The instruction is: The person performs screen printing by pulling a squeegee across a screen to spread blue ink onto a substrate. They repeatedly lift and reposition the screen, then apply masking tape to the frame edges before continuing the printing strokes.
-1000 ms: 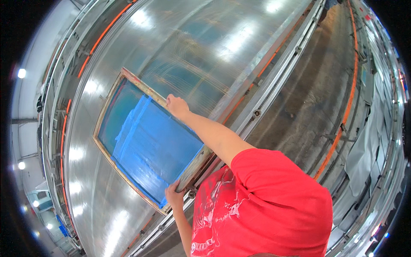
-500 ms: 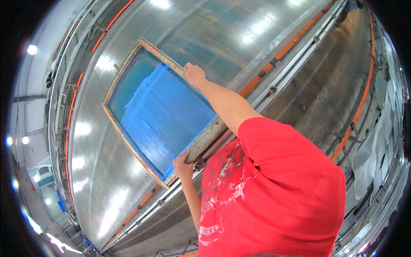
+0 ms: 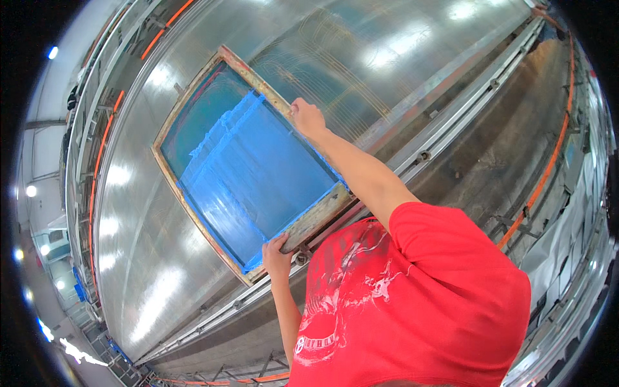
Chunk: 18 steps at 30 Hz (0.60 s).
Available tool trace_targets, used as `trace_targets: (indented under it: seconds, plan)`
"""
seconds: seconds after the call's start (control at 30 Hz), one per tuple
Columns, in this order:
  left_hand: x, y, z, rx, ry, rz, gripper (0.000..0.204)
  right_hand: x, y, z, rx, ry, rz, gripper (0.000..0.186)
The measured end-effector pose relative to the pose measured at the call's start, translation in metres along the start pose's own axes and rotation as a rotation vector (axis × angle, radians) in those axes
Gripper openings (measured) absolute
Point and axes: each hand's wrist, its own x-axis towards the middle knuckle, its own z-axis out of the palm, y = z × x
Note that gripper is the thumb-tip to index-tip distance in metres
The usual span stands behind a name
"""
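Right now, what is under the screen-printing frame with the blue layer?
The shiny metal table shows around the screen-printing frame and seems to run beneath it. The blue layer hides whatever lies directly below.

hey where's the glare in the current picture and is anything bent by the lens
Head view: white glare patches on the metal table, strongest at lower left; head view: a paler sheen on the blue area of the framed screen; head view: fisheye curves the orange rail at right, and corners go black.
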Motion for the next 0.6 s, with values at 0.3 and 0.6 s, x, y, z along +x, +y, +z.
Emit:
trace_targets:
  seconds: [0.3,0.6]
  plan:
    - [0.002,0.003,-0.011,0.021,0.01,0.033,0.05,-0.012,-0.039,-0.039,0.09,0.076,-0.169,0.023]
    - [-0.015,0.009,-0.026,-0.053,0.058,-0.011,0.049,-0.015,-0.073,-0.041,0.121,0.013,-0.219,0.026]
